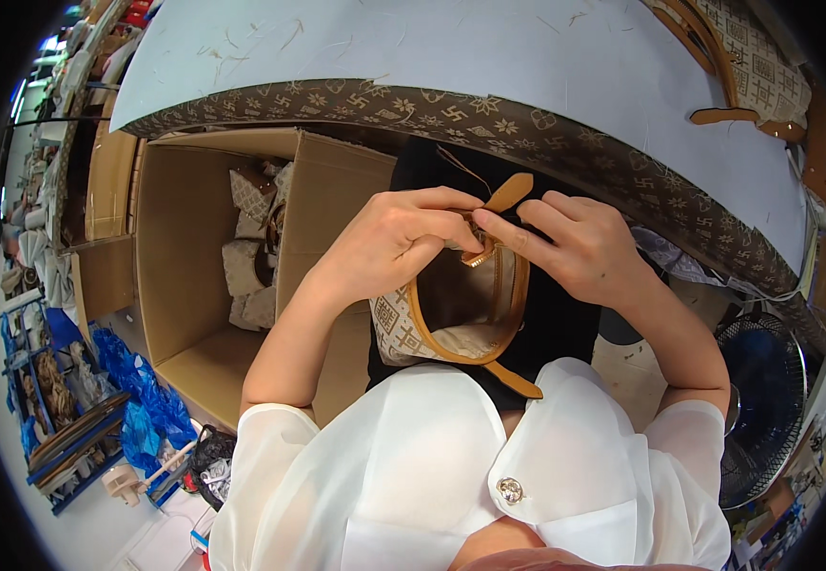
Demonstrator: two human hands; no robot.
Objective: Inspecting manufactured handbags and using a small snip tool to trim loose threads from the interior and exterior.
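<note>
A small beige bag [396, 328] with a brown geometric pattern and tan edging rests in my lap, its mouth open upward. At its far rim my left hand [389, 246] pinches the edge near a gold-coloured zipper [482, 253]. My right hand [580, 249] meets it there from the right, its fingers closed on the same rim. A tan leather tab [510, 192] sticks up between the two hands. Another tan tab [514, 381] points toward my body at the near end. The exact spot under my fingertips is partly covered.
A work table [356, 48] with a brown floral-patterned edge lies ahead. To the left stands an open cardboard box [208, 352] with patterned pieces [245, 266] inside. A similar bag [756, 76] lies on the table at far right. A black fan [765, 409] stands at right; blue plastic [147, 409] lies left.
</note>
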